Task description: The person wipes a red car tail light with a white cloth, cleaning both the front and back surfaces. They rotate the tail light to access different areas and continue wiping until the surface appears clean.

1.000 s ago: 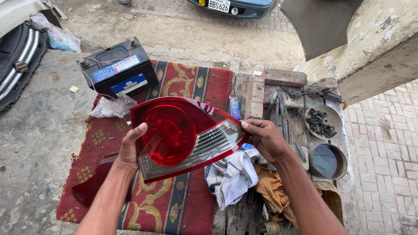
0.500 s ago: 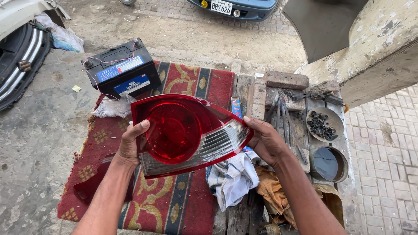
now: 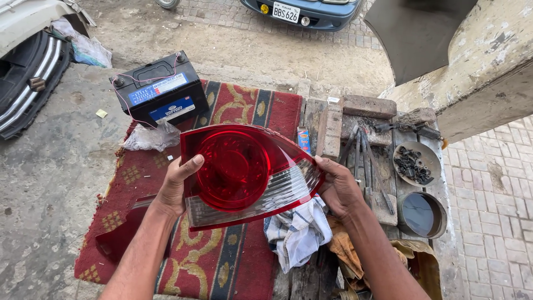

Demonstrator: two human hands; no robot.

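Sitting far left, a black car battery (image 3: 160,89) rests on the red rug (image 3: 222,261); the left hand (image 3: 176,186) and right hand (image 3: 340,189), fingers curled tight, grip the red tail light (image 3: 244,172) above a checked rag (image 3: 297,233), metal bowls (image 3: 417,164) rightmost on the table (image 3: 383,205).

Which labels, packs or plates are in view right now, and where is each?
Battery: black box at the rug's far left corner, with blue and white stickers on top and front.
Small pack: narrow, blue and red, behind the tail light, at the rug's right edge.
Number plate: white rectangle on the blue car's bumper, top of view.
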